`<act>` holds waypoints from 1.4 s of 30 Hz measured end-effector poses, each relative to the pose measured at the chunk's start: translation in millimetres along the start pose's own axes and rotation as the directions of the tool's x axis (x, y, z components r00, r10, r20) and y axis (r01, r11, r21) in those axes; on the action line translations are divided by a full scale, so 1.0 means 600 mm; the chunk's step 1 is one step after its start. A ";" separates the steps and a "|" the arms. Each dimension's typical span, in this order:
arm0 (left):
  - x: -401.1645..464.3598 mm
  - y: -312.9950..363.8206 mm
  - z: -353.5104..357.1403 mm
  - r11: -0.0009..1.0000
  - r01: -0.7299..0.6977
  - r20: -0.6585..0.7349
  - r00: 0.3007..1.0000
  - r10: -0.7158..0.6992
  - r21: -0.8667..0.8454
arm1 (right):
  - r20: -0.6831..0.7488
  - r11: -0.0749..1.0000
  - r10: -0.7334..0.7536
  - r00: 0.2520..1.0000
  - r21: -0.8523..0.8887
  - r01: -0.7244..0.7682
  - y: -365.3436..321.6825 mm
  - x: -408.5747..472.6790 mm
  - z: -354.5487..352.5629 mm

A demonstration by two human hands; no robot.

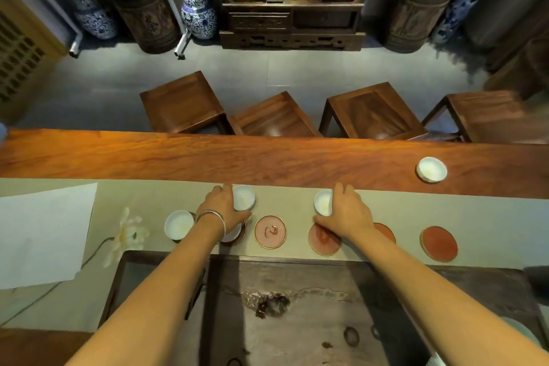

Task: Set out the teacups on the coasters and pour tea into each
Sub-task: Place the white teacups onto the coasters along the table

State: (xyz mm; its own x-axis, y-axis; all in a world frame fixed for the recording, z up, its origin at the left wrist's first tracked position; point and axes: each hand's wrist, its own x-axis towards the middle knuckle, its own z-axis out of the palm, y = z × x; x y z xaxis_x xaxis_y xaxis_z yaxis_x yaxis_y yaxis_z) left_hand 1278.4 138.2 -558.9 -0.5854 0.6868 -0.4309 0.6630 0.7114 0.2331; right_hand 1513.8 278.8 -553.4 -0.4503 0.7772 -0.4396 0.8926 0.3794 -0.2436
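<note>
Two hands each grip a white teacup: left hand (221,206) w/ left teacup (244,197), right hand (347,211) w/ right teacup (323,202), just beyond red coasters (270,231).

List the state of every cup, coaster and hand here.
Left hand: grips a cup.
Right hand: grips another cup.
Far-left cup: upright, free.
Far cup: on bare wood, untouched.
Middle coaster: bare.
Rightmost coaster: bare.
</note>
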 end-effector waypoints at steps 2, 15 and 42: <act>0.006 0.005 0.003 1.000 0.008 -0.005 1.000 -0.008 -0.002 | 0.010 1.000 -0.009 1.000 -0.001 0.009 0.001 0.005 0.003; 0.012 0.027 0.001 1.000 0.003 -0.022 1.000 -0.003 -0.006 | -0.001 0.999 -0.053 0.999 -0.005 0.053 0.008 0.005 0.009; -0.084 0.054 0.054 0.940 -0.325 0.081 0.939 0.334 -0.107 | -0.049 0.998 0.054 0.997 0.027 -0.053 -0.008 -0.106 0.058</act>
State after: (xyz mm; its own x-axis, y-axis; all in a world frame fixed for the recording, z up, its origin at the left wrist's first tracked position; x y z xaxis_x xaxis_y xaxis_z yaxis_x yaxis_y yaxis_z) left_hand 1344.0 121.8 -557.9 -0.2908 0.8703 -0.3975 0.7634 0.4615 0.4519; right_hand 1537.1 210.0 -554.6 -0.3996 0.8202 -0.4093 0.9143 0.3239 -0.2433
